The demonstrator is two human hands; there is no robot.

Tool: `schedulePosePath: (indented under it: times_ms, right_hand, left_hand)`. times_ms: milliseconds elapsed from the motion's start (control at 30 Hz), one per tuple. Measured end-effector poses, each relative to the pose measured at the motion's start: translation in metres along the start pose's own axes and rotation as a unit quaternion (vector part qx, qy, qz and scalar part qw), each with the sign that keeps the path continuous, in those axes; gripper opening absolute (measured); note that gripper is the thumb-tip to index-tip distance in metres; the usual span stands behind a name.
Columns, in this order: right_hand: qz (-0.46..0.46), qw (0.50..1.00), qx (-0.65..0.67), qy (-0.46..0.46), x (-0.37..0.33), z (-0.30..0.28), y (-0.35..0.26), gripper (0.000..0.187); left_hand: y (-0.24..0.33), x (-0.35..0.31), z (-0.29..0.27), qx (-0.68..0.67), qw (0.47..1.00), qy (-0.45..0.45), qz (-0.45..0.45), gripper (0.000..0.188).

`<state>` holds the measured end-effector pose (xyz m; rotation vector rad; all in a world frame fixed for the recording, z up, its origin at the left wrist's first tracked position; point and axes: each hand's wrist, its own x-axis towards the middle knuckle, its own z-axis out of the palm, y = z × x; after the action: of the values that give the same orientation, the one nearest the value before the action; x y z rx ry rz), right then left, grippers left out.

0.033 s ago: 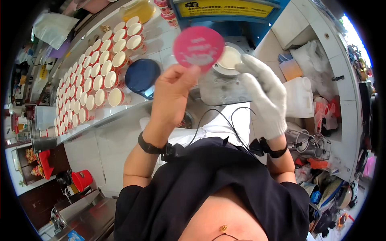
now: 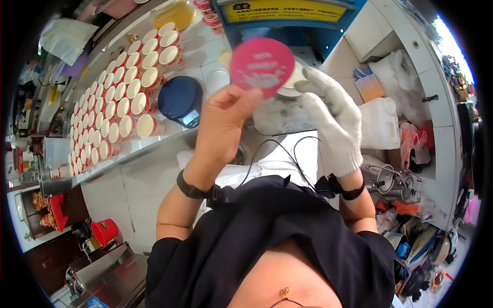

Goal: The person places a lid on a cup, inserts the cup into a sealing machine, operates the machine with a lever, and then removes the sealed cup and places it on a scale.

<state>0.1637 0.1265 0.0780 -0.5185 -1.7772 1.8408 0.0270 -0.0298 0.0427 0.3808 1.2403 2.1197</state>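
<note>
We've got the left grip (image 2: 224,115) pinching the pink disc (image 2: 262,63) by its rim, sensible for something probably light, bendy; the gloved right grip (image 2: 336,115) gapes.

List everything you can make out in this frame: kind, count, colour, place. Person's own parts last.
disc: one, pink, raised at upper centre
cup: one, cream inside, partly behind disc
paper cups: dozens, red-and-white, rows at left
counter: one, whitish, under those rows
scale: one, dark blue, right of rows
machine: one, blue, top centre
tub: one, amber, top left
jug: one, white, right
bucket: one, red, lower left
rim clutter: uncounted, mixed colours, too small to tell
left hand: one, bare, pinching disc
right hand: one, white-gloved, near cup
</note>
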Motion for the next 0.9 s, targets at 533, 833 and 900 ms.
schedulePosePath:
  times_ms: [533,833,900]
  right_hand:
    - [-0.141,0.894,-0.42,0.065,0.045,-0.024,0.04,0.026]
    - [-0.252,0.824,-0.507,0.034,0.058,-0.029,0.051,0.021]
    - [-0.25,0.821,-0.513,0.032,0.058,-0.028,0.052,0.02]
  left_hand:
    - [-0.025,0.033,0.0,0.7,0.609,-0.144,0.344,0.063]
    - [-0.032,0.044,-0.004,0.704,0.602,-0.109,0.362,0.065]
    - [-0.032,0.045,-0.006,0.704,0.603,-0.104,0.359,0.066]
